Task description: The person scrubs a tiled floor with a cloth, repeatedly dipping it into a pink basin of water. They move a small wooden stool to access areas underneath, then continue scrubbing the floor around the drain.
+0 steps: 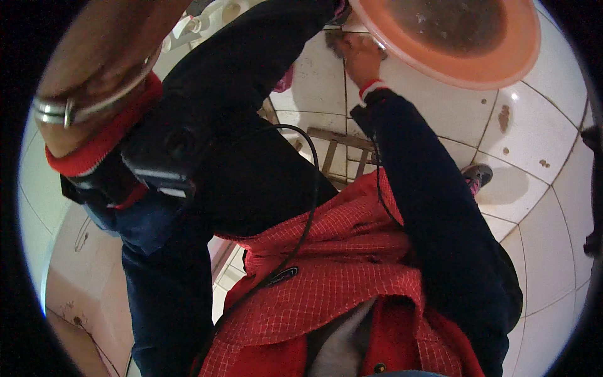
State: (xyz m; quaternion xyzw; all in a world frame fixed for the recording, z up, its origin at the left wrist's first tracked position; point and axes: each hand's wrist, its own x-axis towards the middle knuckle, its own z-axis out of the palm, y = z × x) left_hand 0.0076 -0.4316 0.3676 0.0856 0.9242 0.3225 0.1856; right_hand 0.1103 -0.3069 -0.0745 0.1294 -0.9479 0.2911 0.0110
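On the white tiled floor, my right hand (364, 61) is closed around a dark grey, fuzzy wad (339, 44) beside the near left rim of an orange basin (520, 60). Murky grey-brown liquid (449, 25) lies in the basin. My left forearm rises close to the camera at the upper left, with a metal bangle (53, 113) and red cuff at the wrist. Only a large, blurred part of my left hand (116, 47) shows before the top edge cuts it off, so its fingers are hidden.
A wooden slatted frame (342, 139) lies low beyond my red checked apron (326, 251). A shoe (480, 176) rests on the tiles at right. Pale round items (217, 16) stand at the upper left. A black cable (312, 188) loops across my lap.
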